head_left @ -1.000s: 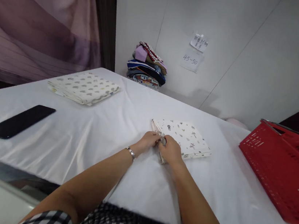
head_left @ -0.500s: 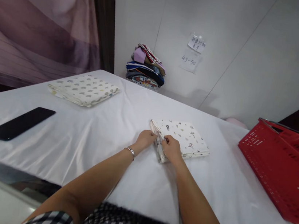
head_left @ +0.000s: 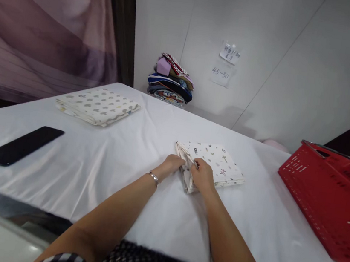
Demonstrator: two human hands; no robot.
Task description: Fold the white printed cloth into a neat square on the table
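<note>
A black phone (head_left: 20,145) is lying flat at the far left of the white tabletop (head_left: 108,169), and behind it a folded cloth with grey spots (head_left: 98,104) is resting near the back edge. A stack of colourful clothes (head_left: 171,79) is sitting against the wall. Near the middle, the left hand (head_left: 173,165) is pressing against the near-left edge of a folded patterned cloth (head_left: 219,162), while the right hand (head_left: 202,175) is pinching that same edge, fingers curled around its layers. A red basket (head_left: 327,198) is standing at the far right.
</note>
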